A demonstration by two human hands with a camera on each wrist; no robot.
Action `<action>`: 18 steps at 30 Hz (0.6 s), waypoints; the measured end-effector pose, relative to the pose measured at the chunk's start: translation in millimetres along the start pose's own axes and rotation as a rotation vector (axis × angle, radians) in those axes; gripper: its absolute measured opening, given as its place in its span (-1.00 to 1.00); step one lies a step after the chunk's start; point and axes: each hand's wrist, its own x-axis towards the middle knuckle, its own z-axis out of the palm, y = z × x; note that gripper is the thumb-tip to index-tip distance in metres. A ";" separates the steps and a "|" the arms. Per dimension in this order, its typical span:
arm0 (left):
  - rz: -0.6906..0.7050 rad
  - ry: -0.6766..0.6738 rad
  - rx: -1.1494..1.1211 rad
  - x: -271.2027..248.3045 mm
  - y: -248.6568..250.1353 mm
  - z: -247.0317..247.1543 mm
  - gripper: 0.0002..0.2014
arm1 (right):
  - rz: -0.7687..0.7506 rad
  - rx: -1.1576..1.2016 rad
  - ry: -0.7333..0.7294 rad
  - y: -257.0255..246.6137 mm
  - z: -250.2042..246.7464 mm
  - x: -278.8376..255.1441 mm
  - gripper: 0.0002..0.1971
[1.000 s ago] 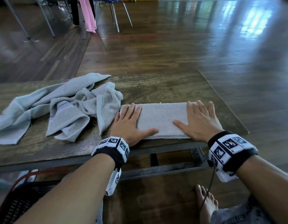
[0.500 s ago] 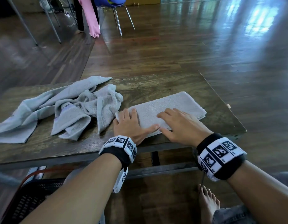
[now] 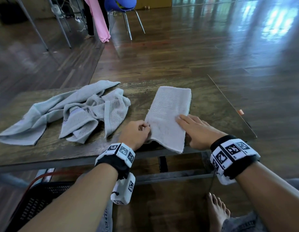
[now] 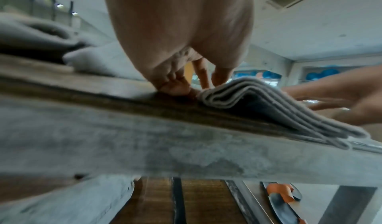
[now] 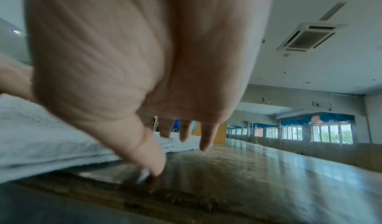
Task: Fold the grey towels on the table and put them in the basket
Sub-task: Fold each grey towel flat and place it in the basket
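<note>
A folded grey towel (image 3: pixel 168 114) lies lengthwise on the wooden table (image 3: pixel 212 101), its near end at the front edge. My left hand (image 3: pixel 145 128) pinches its left edge near the front corner with curled fingers; the left wrist view shows the stacked layers of the folded towel (image 4: pixel 248 100) beside my left hand (image 4: pixel 186 87). With straight fingers, my right hand (image 3: pixel 192 123) lies flat on the towel's right side and the table. Crumpled grey towels (image 3: pixel 78 113) are heaped at the left. A black basket (image 3: pixel 36 203) stands on the floor at the lower left.
The table's right edge (image 3: pixel 232 108) is close to my right hand. My bare foot (image 3: pixel 217 213) is on the floor under the table. A blue chair (image 3: pixel 122 7) and a pink cloth (image 3: pixel 101 25) stand far behind.
The folded towel has been turned from lying crosswise to pointing away from me. My left hand went from flat on it to pinching its left edge; my right hand shifted to its right side.
</note>
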 end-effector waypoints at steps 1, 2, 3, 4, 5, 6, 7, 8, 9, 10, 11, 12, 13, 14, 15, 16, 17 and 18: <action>0.002 0.007 -0.038 -0.8 -5.1 0.4 -0.84 | -0.010 0.002 -0.020 1.7 3.2 -0.5 0.04; 0.001 0.009 -0.073 -0.7 -8.9 0.6 -0.81 | -0.022 0.004 -0.025 2.7 5.9 -0.9 0.10; -0.001 0.008 -0.105 0.3 -11.5 0.5 -0.78 | -0.040 0.006 -0.021 3.4 8.6 -1.3 0.15; -0.004 0.004 -0.130 1.4 -12.7 0.5 -0.75 | -0.063 0.006 -0.016 4.0 11.0 -1.6 0.18; -0.008 0.001 -0.149 2.5 -13.1 0.6 -0.72 | -0.090 0.002 -0.014 4.3 13.3 -2.3 0.20; -0.012 -0.002 -0.165 2.8 -13.4 0.3 -0.70 | -0.113 -0.009 -0.013 4.2 15.7 -3.5 0.22; -0.014 -0.004 -0.176 2.5 -13.9 -0.2 -0.69 | -0.131 -0.022 -0.001 3.5 18.6 -5.0 0.21; -0.013 -0.005 -0.185 2.0 -15.0 -0.7 -0.68 | -0.146 -0.035 0.031 2.1 21.8 -6.5 0.18; -0.010 -0.009 -0.196 1.3 -16.4 -0.8 -0.67 | -0.160 -0.047 0.079 0.1 25.3 -8.5 0.11; -0.009 -0.014 -0.206 1.0 -17.5 -0.9 -0.66 | -0.176 -0.055 0.135 -2.0 28.1 -10.5 0.01; -0.014 -0.024 -0.214 0.3 -18.2 -1.4 -0.64 | -0.194 -0.055 0.189 -3.5 29.6 -12.4 -0.10; -0.020 -0.037 -0.227 -0.1 -19.2 -2.0 -0.63 | -0.215 -0.040 0.237 -4.1 29.1 -14.2 -0.21; -0.028 -0.048 -0.243 -0.9 -20.4 -3.6 -0.62 | -0.235 -0.005 0.279 -4.3 26.5 -15.9 -0.33; -0.035 -0.054 -0.263 -1.7 -21.8 -5.7 -0.60 | -0.251 0.050 0.318 -4.3 22.8 -17.5 -0.46; -0.041 -0.056 -0.278 -2.2 -23.4 -7.3 -0.58 | -0.265 0.122 0.351 -4.3 18.6 -19.4 -0.60; -0.040 -0.058 -0.298 -2.8 -25.1 -8.4 -0.56 | -0.276 0.208 0.379 -5.1 14.3 -21.8 -0.71; -0.036 -0.062 -0.321 -3.4 -26.1 -9.5 -0.54 | -0.277 0.297 0.402 -5.8 10.5 -24.2 -0.82; -0.035 -0.068 -0.343 -4.3 -26.4 -10.4 -0.52 | -0.263 0.391 0.421 -6.4 7.4 -25.9 -0.88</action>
